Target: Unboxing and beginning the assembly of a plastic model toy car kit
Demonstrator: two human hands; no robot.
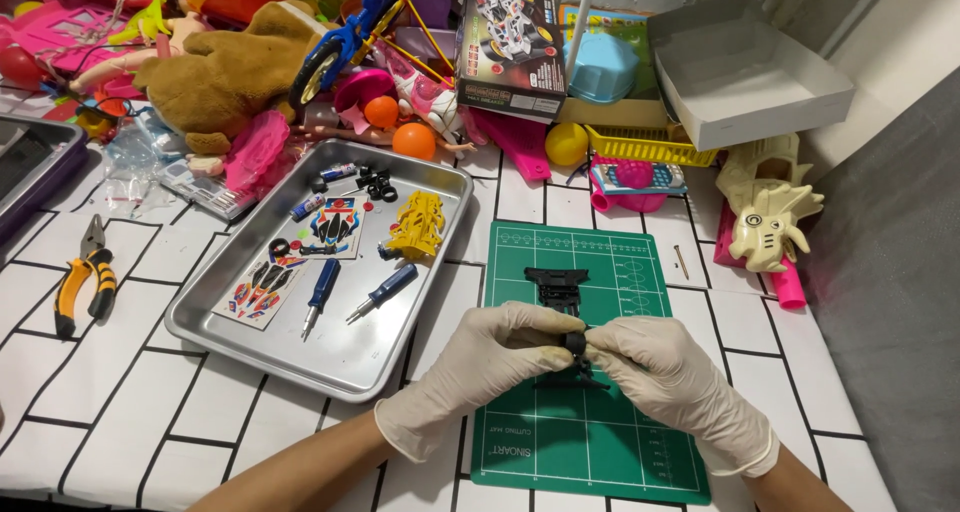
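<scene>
Pinching a small black wheel [574, 344] between both gloved hands, left hand [487, 362] and right hand [662, 369] meet fingertip to fingertip over your green cutting mat [590, 442], near its middle; black chassis piece [556, 284] lies just beyond, toward the far edge.

Free room: lower green cutting mat [590, 442]. Obstacles: metal tray [330, 357] left, black chassis [556, 284] ahead, toy pile [400, 62] behind.

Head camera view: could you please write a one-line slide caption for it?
Two gloved hands, left hand and right hand, pinch a small black plastic part over a green cutting mat beside a metal tray.
</scene>
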